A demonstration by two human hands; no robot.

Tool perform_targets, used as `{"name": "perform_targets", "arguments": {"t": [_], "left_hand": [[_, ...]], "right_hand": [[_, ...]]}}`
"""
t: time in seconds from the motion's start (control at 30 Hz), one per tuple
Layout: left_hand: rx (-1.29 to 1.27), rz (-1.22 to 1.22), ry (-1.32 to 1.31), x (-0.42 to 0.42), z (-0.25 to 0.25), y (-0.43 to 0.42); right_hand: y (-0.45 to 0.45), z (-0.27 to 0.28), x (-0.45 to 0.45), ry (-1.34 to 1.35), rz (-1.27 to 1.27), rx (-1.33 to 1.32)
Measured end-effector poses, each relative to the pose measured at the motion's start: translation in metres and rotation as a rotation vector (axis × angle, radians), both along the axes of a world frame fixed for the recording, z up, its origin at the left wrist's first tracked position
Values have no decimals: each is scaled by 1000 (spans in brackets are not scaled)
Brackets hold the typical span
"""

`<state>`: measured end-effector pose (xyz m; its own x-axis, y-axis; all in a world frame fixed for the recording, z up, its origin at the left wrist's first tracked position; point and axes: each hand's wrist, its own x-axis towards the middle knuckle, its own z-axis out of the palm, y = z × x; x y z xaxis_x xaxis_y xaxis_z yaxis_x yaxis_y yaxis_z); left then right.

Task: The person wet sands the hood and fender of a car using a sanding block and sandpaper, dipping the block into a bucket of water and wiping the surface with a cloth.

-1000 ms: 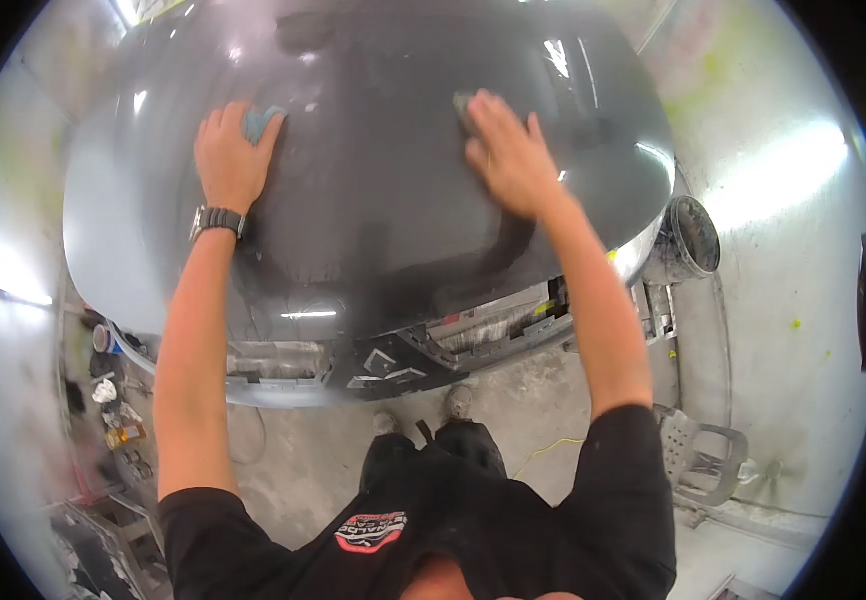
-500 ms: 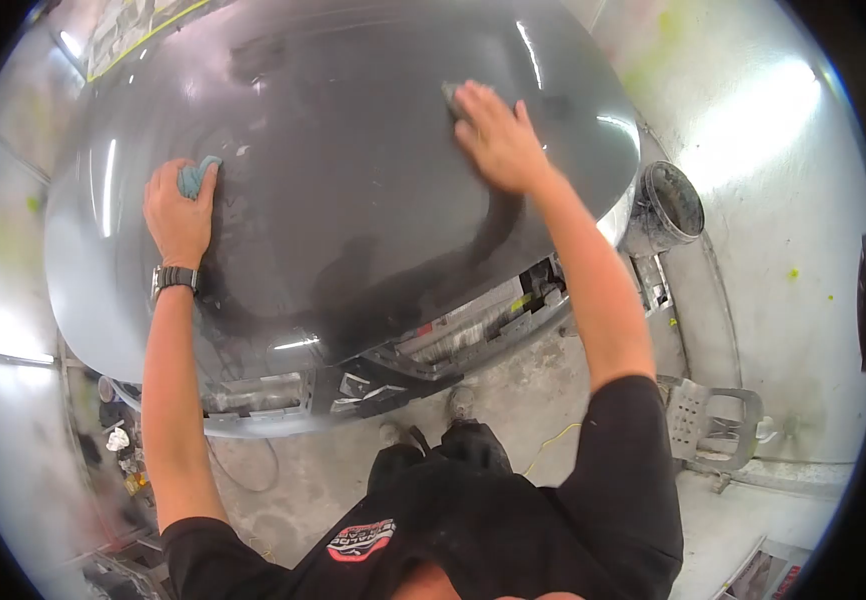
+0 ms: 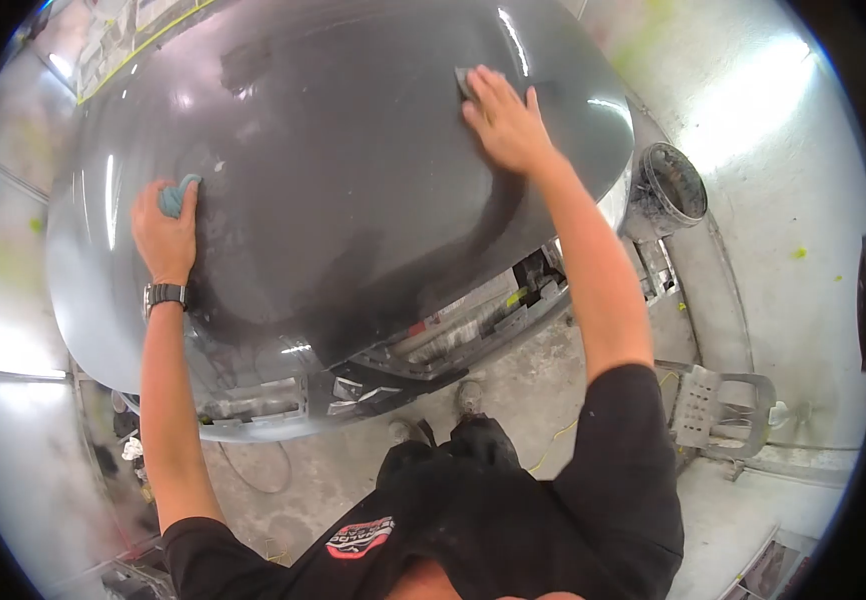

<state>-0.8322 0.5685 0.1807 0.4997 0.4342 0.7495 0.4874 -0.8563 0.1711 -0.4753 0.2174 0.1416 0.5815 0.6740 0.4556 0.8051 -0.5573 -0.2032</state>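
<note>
A dark grey car hood fills the upper middle, its surface glossy with light streaks. My left hand rests on the hood's left side, fingers curled around a crumpled teal cloth; a dark watch is on that wrist. On the far right part of the hood, my right hand lies with its fingers over a small grey-green sheet that looks like sandpaper. Only the left edge of that sheet shows; the fingers cover the rest.
A dirty bucket stands right of the car. Below the hood's front edge, the open grille area shows. A step-like metal and plastic piece is at the lower right wall. A hose lies on the concrete floor near my feet.
My left hand with the cloth has shifted slightly left and nearer to me. My right hand has slid slightly farther away along the hood. The whole view has tilted a little.
</note>
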Motion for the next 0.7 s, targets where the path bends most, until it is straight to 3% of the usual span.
{"name": "perform_targets", "arguments": {"t": [0.13,0.23,0.27,0.3,0.4,0.5,0.6,0.7], "left_hand": [[28,-4,-21,1,-1,-3],[12,12,-2,1,-2,0],[7,12,-8,3,-1,0],[0,13,-7,1,-1,-1],[-7,16,7,1,0,-1],[-2,14,2,2,1,0],[-15,23,-8,0,-7,3],[-16,33,4,3,-4,6]], "right_hand": [[17,-3,-4,-63,-167,109],[-50,-53,-112,-25,-123,286],[-71,-93,-144,-27,-122,326],[-87,-109,-182,110,-152,347],[-70,-95,-157,57,-164,378],[-15,-27,-72,4,-167,351],[0,-25,-48,-65,-146,309],[-60,-71,-126,31,-140,413]]}}
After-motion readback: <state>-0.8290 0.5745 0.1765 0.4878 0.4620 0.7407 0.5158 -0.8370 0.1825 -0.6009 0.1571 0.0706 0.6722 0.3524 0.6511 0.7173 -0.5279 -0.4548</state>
